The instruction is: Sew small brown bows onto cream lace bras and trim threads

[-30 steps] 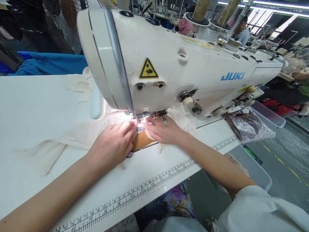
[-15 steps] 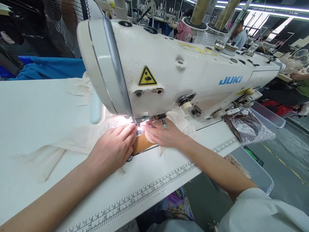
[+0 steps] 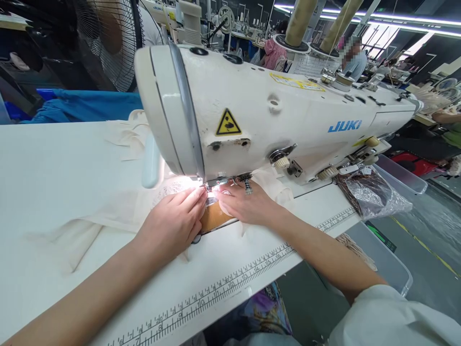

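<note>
The head of a white sewing machine (image 3: pixel 248 101) stands over the cream fabric (image 3: pixel 120 211), its lamp lighting the presser foot brightly. My left hand (image 3: pixel 175 216) lies left of the foot, fingers together and pressed on the cloth by a lace part (image 3: pixel 167 190). Just right of the foot, my right hand (image 3: pixel 250 204) pinches fabric between thumb and fingers. Between the hands shows a tan plate (image 3: pixel 214 217) in the machine bed. Glare and my fingers hide the needle and the exact edge under it.
A printed ruler (image 3: pixel 201 302) runs along the front edge of the white table (image 3: pixel 43 173). A pale blue rounded object (image 3: pixel 150 163) stands left of the machine head. To the right are a clear plastic bag (image 3: pixel 374 194) and a plastic bin (image 3: pixel 389 262). A fan (image 3: pixel 111 48) stands behind.
The view has shifted slightly, so the machine sits a little lower and to the right. Both hands stay at the presser foot with the cloth, with hardly any visible movement.
</note>
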The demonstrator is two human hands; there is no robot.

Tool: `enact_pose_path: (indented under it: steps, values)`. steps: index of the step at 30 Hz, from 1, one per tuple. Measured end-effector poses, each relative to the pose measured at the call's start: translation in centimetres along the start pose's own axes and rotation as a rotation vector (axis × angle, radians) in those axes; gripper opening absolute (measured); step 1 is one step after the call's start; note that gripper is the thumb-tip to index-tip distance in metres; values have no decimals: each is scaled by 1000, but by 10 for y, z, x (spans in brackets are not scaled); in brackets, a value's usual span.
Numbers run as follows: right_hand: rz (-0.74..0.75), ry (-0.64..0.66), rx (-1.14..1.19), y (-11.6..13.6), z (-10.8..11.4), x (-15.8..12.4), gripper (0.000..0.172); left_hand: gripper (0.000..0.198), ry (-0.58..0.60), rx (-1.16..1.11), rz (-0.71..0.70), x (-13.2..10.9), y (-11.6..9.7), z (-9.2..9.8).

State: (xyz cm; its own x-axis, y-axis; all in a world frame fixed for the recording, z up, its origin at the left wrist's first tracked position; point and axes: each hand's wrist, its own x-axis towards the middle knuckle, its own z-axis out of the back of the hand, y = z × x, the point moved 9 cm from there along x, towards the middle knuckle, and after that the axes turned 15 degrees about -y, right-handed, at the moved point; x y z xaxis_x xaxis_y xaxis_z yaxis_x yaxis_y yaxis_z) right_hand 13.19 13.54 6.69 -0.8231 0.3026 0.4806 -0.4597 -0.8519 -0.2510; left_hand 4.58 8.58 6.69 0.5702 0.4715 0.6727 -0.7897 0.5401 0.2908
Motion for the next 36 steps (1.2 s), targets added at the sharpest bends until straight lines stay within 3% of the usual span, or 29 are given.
enact_pose_path:
  steps: [7,14,28,36]
  values:
    - [16,-17,1,1,-1,-1,34,43,25,-59,71,-5,4,-5]
    - [40,-60,-83,4,0,-2,34,42,19,-17,29,-4,2,-3]
    - [21,-21,-116,2,-6,-3,37,40,15,-31,34,-2,2,-3]
    - [7,-37,-79,1,-6,-5,38,44,81,-58,87,-3,5,-7]
